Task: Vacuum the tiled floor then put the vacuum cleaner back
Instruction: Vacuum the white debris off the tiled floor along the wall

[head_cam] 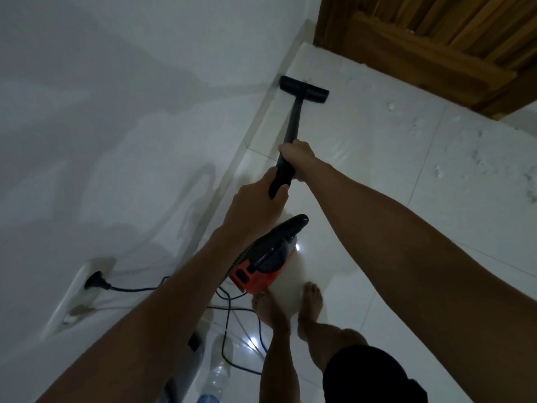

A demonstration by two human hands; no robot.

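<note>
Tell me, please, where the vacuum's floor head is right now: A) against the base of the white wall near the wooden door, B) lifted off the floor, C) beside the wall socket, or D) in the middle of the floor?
A: the floor head lies on the tiles with one end at the wall base, short of the wooden door.

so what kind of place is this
Probably a room in a home: white tiled floor, plain white wall with a socket, and a wooden door in the corner.
</note>
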